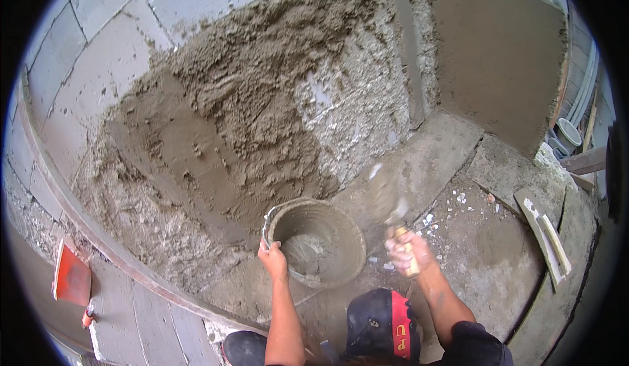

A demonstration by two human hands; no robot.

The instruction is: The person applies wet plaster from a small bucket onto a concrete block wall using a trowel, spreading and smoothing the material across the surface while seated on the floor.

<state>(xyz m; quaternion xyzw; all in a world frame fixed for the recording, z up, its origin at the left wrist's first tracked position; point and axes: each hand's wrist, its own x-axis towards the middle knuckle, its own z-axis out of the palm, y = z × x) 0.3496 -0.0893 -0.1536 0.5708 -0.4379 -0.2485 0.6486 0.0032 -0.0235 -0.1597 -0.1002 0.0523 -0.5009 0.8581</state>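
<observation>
My left hand (274, 259) is closed on the rim and wire handle of a mortar-coated bucket (359, 251), at its left side. The bucket stands slightly tilted against the foot of the wall, with a little wet mortar (314, 245) at its bottom. To the right of it, my right hand (413, 251) grips the wooden handle of a trowel. The trowel's blade (385, 195) is smeared by motion and points toward the wall. Wet, rough mortar (249, 97) covers much of the wall ahead, smoother at its lower left.
A bare rough patch (357, 97) interrupts the mortar. At right rises a smoothly plastered panel (498, 58). A long-handled float (544, 238) lies on the right floor, near white chips (429, 220). An orange-red tool (72, 277) lies far left beyond a curved edge strip (72, 205).
</observation>
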